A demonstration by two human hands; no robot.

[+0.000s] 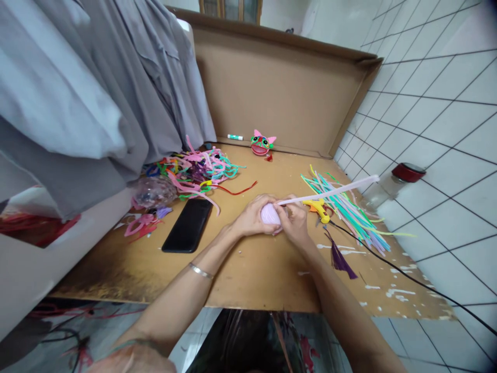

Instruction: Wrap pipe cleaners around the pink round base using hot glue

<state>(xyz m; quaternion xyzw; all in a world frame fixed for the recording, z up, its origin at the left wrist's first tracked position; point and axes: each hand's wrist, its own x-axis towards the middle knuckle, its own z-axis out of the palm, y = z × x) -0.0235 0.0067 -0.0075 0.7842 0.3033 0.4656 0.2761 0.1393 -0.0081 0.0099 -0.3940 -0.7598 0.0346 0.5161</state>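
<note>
My left hand (254, 216) wraps round a pale lilac ball (269, 215) made of coiled pipe cleaner, held just above the table. Against its right side, my right hand (295, 220) pinches a lilac pipe cleaner (337, 190), whose free length sticks out to the upper right. The underside of the ball is hidden by my fingers. Just right of my right hand lies a yellow glue gun (320, 210) with a black cord. A dark purple tassel (341, 259) rests nearer the table's front edge.
Loose pipe cleaners (349, 207) lie at the right, near a glass jar (392, 184) with a red lid. A black phone (187, 225) and a tangled colourful heap (202, 168) are at left. A cat-eared figure (261, 143) and glue stick (235, 137) stand by the cardboard wall (272, 93).
</note>
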